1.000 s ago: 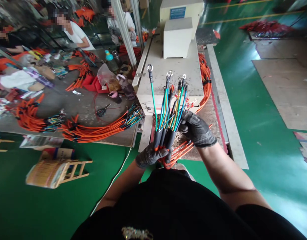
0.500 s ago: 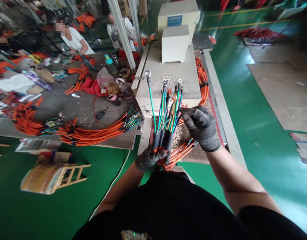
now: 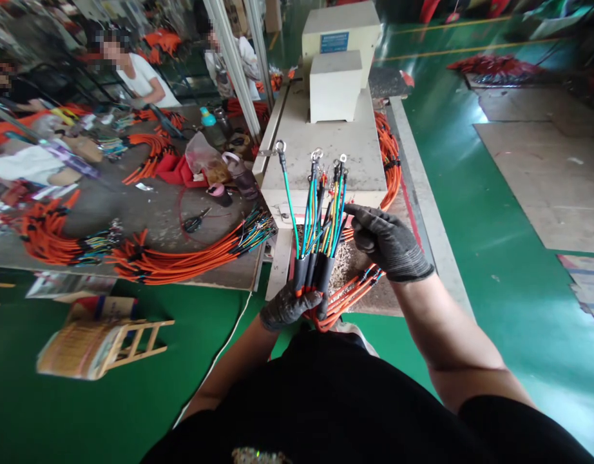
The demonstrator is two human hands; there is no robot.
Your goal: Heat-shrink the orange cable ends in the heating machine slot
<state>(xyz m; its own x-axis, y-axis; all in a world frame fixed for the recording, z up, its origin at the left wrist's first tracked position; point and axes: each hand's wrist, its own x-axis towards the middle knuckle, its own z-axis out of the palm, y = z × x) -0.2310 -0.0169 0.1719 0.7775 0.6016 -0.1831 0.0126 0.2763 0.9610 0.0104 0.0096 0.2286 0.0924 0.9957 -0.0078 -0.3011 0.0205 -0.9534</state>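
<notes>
My left hand (image 3: 290, 305), in a dark glove, is closed round a bundle of orange cables (image 3: 310, 274) at their black sleeves. Thin green, blue and yellow wires with ring terminals (image 3: 318, 193) stand upright out of the bundle. My right hand (image 3: 386, 243), also gloved, hovers just right of those wires, index finger stretched toward them and the other fingers curled with nothing in them. Loose ends of more orange cables (image 3: 355, 291) hang below my right hand over the bench edge.
A beige machine (image 3: 333, 122) stands on the bench ahead, orange cables (image 3: 392, 158) along its right side. Left is a worktable (image 3: 147, 206) with orange harnesses (image 3: 181, 254), scissors (image 3: 196, 219) and bottles; people sit behind it. A wooden stool (image 3: 104, 338) stands on the green floor.
My right hand has let go of the upright wires and drawn slightly right, its index finger now pointing at them. The left hand keeps the bundle steady.
</notes>
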